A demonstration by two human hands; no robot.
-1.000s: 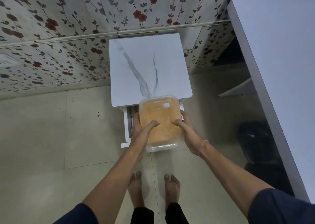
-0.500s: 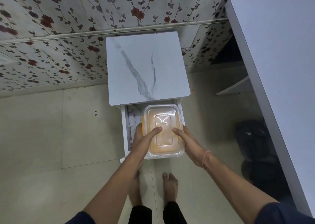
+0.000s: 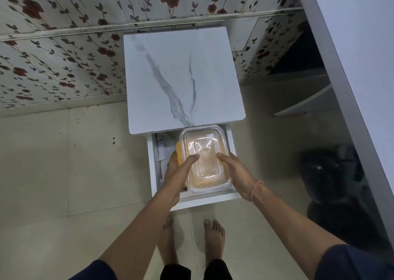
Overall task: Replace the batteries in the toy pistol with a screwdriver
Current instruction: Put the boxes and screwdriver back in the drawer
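A clear plastic box with an orange tint and a clear lid (image 3: 205, 158) sits in the open white drawer (image 3: 207, 198) of a small cabinet. My left hand (image 3: 178, 171) grips the box's left side, thumb on the lid. My right hand (image 3: 234, 172) grips its right side, thumb on the lid as well. What the box holds cannot be made out. No toy pistol, screwdriver or batteries show in the view.
The cabinet has a white marble-patterned top (image 3: 181, 77) and stands against a flowered wall. Papers lie in the drawer's left part (image 3: 163, 151). A white table (image 3: 358, 55) runs along the right, with a dark bag (image 3: 328, 173) on the floor below. My bare feet stand on the tiled floor.
The box has come down from above the cabinet's front edge into the open drawer, both hands still on it. The camera has tilted a little.
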